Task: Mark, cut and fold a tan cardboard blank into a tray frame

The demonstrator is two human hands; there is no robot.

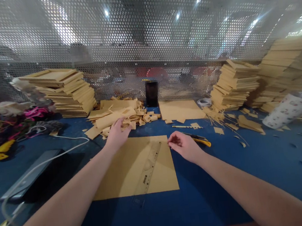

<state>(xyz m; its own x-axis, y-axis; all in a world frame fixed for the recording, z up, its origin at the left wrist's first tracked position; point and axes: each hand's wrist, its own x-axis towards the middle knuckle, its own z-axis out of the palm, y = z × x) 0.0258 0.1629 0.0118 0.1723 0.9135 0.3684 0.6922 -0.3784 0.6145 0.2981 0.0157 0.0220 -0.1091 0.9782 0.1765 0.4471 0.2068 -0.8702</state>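
Currently we're between cuts: left hand (pixel 117 131) half-curled on offcuts (pixel 121 117), right hand (pixel 184 146) loose, empty beside knife (pixel 200 140); next needs ruler (pixel 149 169) pinned on sheet (pixel 135 166)

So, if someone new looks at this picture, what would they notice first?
Probably the brown cardboard sheet lying in the middle of the blue table, with a clear ruler across it. The left hand reaches into a pile of cardboard scraps just behind the sheet, while the right hand rests beside a yellow utility knife. Tall cardboard stacks stand at both back corners.
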